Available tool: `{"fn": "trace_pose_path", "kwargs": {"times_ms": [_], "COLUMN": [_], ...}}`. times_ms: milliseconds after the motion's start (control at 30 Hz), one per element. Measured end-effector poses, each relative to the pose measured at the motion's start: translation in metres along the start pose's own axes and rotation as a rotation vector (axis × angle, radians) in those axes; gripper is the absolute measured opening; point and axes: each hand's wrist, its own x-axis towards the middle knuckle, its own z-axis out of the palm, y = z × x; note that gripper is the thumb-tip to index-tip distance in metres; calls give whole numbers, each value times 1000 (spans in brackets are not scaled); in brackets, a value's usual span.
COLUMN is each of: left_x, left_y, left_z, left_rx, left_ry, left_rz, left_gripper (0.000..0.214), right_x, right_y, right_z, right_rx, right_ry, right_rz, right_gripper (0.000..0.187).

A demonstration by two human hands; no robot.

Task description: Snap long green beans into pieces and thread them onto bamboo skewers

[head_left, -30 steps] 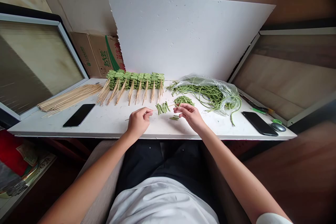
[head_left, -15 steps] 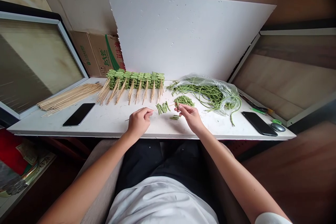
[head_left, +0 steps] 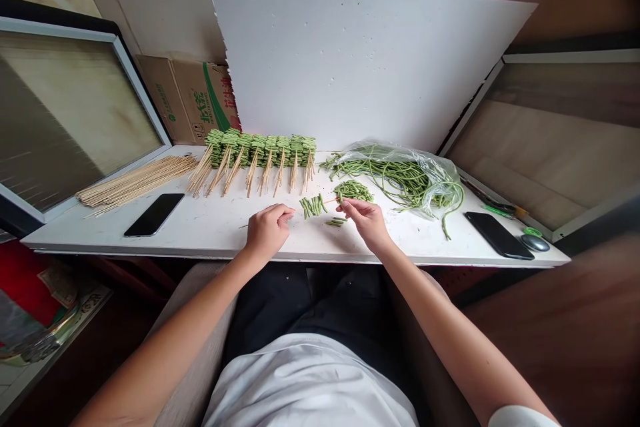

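Observation:
My left hand pinches a thin bamboo skewer above the white table. Several short green bean pieces are threaded on that skewer. My right hand pinches another bean piece at the skewer's tip. A few loose cut pieces lie just under the right hand, and a small heap of cut beans sits behind it.
Finished bean skewers lie in a row at the back, bare skewers at the left. A plastic bag of long beans lies at the right. Black phones rest at the left and right. A white foam board stands behind.
The view has shifted slightly. Both hands keep their pinch, and the right hand has moved a little closer to the skewer's tip.

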Motion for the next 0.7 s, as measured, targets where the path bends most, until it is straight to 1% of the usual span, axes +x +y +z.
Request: {"fn": "trace_pose_path", "kwargs": {"times_ms": [167, 300, 500, 700], "left_x": [-1, -1, 0, -2], "left_y": [1, 1, 2, 5], "left_z": [-2, -2, -1, 0], "left_rx": [73, 79, 24, -14], "left_ry": [16, -3, 19, 18], "left_rz": [44, 57, 27, 18], "left_gripper": [35, 37, 34, 31], "right_x": [-2, -3, -2, 0], "right_y": [0, 0, 4, 10], "right_z": [-1, 1, 3, 4], "right_rx": [-85, -118, 12, 196], "right_ry": [-2, 8, 11, 42], "right_rz": [-74, -100, 22, 118], "right_gripper": [33, 34, 39, 39]}}
